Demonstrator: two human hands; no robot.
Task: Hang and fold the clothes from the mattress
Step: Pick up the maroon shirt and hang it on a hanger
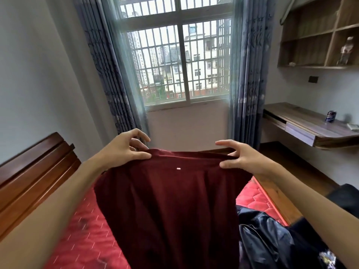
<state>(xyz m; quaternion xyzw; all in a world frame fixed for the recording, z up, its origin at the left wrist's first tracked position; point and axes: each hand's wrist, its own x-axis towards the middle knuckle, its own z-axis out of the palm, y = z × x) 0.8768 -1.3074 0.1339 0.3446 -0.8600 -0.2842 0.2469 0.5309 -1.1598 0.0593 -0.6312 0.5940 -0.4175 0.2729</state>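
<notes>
Maroon garment (171, 206) held up over red mattress (85, 235); top edge pinched by left grip (124, 148) at left corner, right grip (240, 158) at right. Dark jacket (272, 239) near right.

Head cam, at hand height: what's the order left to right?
wooden headboard → left hand → maroon garment, held up by its top edge between both hands → right hand → wall-mounted desk

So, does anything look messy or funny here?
Yes. A dark jacket lies crumpled on the red mattress, not yet folded, and the desk drawer seems to stick out a little. The held-up maroon garment looks fine.
</notes>
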